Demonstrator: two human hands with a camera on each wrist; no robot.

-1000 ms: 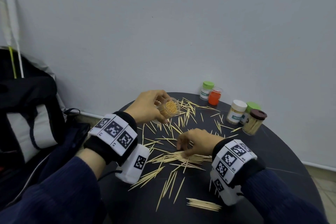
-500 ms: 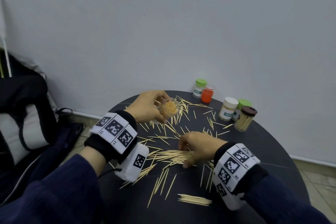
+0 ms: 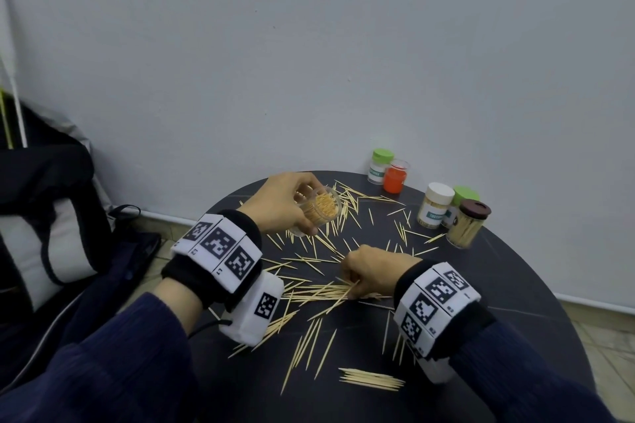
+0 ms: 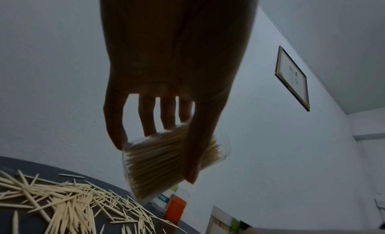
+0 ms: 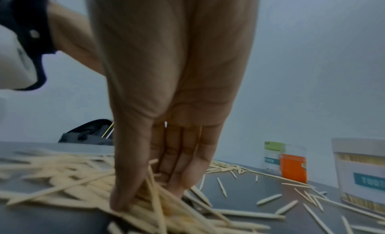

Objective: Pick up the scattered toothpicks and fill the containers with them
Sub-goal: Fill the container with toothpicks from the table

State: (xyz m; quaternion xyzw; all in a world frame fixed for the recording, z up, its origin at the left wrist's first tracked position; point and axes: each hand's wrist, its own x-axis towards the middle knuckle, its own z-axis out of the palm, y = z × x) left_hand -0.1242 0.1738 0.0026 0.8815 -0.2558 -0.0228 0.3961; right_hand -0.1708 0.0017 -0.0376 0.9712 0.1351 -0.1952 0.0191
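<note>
Left hand (image 3: pixel 281 203) grips tilted jar (image 3: pixel 318 209) of toothpicks above table (image 3: pixel 515 285). Right hand (image 3: pixel 374 269) pinches toothpicks (image 5: pixel 154 193) mid-table; fingertips hidden, wrist view blurred.

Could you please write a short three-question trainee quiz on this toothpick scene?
1. True or false: the left hand holds a clear container tilted and already well filled with toothpicks.
2. What is the right hand doing? A) closing a lid B) gathering toothpicks on the table C) resting idle
3. Fill in: the jar nearest the table's right edge has a ___ lid.

Key: 1 true; 2 B; 3 brown.
</note>
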